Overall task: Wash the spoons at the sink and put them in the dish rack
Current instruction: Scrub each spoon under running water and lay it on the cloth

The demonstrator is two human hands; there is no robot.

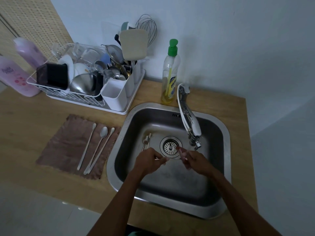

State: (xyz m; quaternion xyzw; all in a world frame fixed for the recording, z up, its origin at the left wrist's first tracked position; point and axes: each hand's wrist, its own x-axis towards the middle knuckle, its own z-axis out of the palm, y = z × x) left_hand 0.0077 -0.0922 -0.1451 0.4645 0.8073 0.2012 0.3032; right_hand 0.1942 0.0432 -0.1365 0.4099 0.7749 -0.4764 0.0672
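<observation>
Both my hands are over the steel sink (219,133), just in front of the drain. My left hand (149,160) pinches the handle end of a thin spoon (172,159), and my right hand (196,160) holds its other end under the faucet spout (196,143). Two more spoons (146,141) lie in the basin left of the drain. Three long-handled spoons (99,143) lie side by side on a brown cloth (68,147) left of the sink. The white dish rack (81,97) stands behind the cloth, and its cutlery cup (114,97) holds several utensils.
A dish soap bottle (170,75) with a green cap stands behind the sink beside the faucet. Two pink bottles (17,74) stand at the far left. The wooden counter (34,126) ends close to the right of the sink.
</observation>
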